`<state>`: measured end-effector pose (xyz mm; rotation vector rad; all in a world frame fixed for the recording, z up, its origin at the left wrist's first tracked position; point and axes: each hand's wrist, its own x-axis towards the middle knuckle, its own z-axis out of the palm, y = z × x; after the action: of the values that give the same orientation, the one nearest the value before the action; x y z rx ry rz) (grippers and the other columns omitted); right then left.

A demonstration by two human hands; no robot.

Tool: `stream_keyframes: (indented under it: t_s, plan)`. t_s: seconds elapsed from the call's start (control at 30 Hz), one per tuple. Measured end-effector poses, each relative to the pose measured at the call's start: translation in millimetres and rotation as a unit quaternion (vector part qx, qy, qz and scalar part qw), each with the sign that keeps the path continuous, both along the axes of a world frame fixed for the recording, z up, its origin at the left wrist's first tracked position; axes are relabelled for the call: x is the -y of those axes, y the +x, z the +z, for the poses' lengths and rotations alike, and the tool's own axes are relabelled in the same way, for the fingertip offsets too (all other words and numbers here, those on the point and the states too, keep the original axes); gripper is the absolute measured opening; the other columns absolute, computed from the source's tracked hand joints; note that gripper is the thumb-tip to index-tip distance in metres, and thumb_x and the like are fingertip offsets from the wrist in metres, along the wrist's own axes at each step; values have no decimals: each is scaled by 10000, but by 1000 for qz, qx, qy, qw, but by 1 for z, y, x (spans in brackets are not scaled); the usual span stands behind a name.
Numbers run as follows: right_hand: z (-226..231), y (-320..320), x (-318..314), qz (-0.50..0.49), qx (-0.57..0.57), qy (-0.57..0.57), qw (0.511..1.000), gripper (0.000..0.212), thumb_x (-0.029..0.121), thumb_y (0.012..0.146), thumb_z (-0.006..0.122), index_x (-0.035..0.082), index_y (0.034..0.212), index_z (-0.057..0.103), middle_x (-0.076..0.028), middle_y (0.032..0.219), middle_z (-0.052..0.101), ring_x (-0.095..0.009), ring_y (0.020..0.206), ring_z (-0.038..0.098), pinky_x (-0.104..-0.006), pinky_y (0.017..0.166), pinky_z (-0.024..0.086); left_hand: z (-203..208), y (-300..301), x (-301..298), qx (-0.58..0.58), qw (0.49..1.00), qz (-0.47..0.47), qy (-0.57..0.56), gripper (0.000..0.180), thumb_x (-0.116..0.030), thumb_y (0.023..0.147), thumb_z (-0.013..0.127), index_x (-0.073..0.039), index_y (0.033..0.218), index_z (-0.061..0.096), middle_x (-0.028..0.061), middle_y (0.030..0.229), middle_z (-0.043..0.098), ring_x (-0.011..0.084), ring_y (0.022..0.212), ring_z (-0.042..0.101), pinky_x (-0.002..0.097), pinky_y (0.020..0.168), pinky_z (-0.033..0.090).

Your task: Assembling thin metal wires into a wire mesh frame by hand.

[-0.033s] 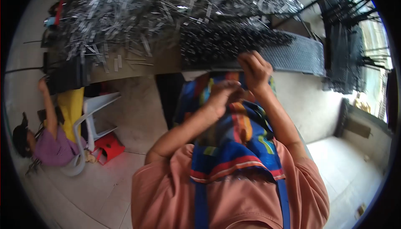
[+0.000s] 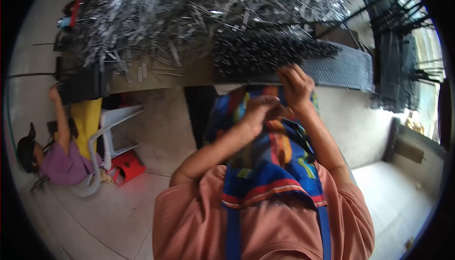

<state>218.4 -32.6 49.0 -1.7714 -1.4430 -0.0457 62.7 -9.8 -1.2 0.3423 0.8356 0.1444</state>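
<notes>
Both my hands are above my lap, over a striped, colourful apron. My right hand is raised at the near edge of a dark mesh tray, its fingers pinched together. Whatever it may hold is too small to make out. My left hand sits just below and to the left, fingers curled toward the right wrist; its grip is blurred and its contents are hidden. Many small black pieces with shiny tips lie in the tray's left part, just beyond my hands.
A big heap of thin metal strips covers the table beyond. Black racks stand at the right. To the left, another person sits by a white chair, reaching to the table. A red box rests on the floor.
The whole view has shifted slightly, so everything appears a little further right and lower. My hands keep nearly the same pose over the apron.
</notes>
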Motion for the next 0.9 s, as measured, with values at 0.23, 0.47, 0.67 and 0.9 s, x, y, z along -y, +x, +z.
stream_keyframes:
  t_s: [0.23, 0.47, 0.67, 0.9]
  plan:
    - [1, -20, 1, 1, 59, 0, 998, 181, 71, 754, 711, 69, 931, 676, -70, 857, 619, -264, 668, 608, -357, 588, 481, 12, -15, -7, 50, 998, 14, 31, 151, -117, 910, 618, -47, 1034, 670, 109, 948, 704, 217, 817, 700, 345, 765, 571]
    - [-20, -30, 45, 68, 11, -106, 992, 219, 52, 747, 713, 59, 958, 656, -85, 859, 617, -279, 707, 633, -357, 591, 494, 39, -101, -93, -87, 931, 147, 323, 160, -5, 865, 624, -33, 1021, 645, 95, 844, 694, 165, 716, 674, 258, 633, 528]
    - [-32, -44, 44, 99, -72, -164, 979, 161, 39, 750, 702, 47, 906, 663, -90, 809, 619, -295, 684, 639, -371, 583, 507, 5, -182, -228, -394, 382, -138, 825, 693, 50, 691, 657, 6, 1339, 415, 199, 1327, 462, 368, 1219, 473, 423, 1027, 417]
    - [-37, -46, 35, 109, -92, -210, 967, 121, 62, 774, 690, 33, 891, 674, -107, 809, 634, -313, 672, 647, -381, 584, 513, -40, -190, -326, -357, 247, -238, 869, 737, 46, 687, 640, 27, 1378, 384, 198, 1377, 435, 359, 1268, 439, 426, 1078, 373]
